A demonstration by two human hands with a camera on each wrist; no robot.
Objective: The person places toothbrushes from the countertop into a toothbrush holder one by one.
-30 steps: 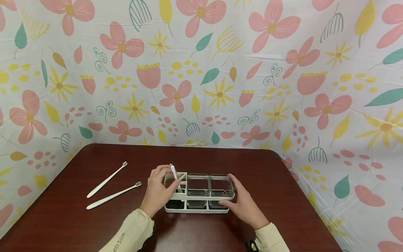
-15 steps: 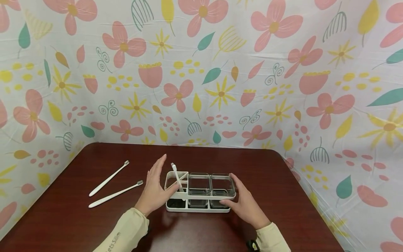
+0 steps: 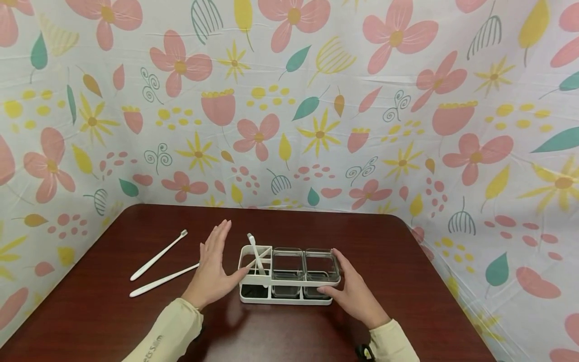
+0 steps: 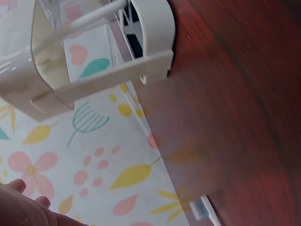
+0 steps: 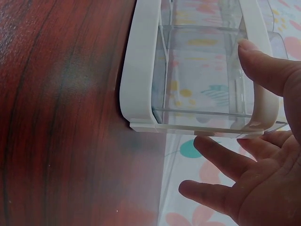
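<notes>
A white toothbrush holder (image 3: 289, 283) stands on the table with two clear cups, the left cup (image 3: 288, 264) and the right cup (image 3: 322, 264). One white toothbrush (image 3: 256, 252) leans in its left compartment, bristle head up. My left hand (image 3: 211, 274) is spread beside the holder's left end, fingers straight and holding nothing; the thumb tip is close to the frame. My right hand (image 3: 355, 294) grips the holder's right end, thumb (image 5: 263, 68) on the front bar and fingers around the end. In the left wrist view, the holder's end (image 4: 101, 75) shows near the left hand (image 4: 23, 207).
Two more white toothbrushes lie on the dark wooden table (image 3: 280, 332) at the left: a farther toothbrush (image 3: 158, 255) and a nearer toothbrush (image 3: 163, 282), whose head is hidden behind my left hand. A floral cloth (image 3: 271, 125) hangs behind the table.
The left hand has let go of the toothbrush in the holder, opened its fingers and drawn back to the left. My right hand has stayed on the holder.
</notes>
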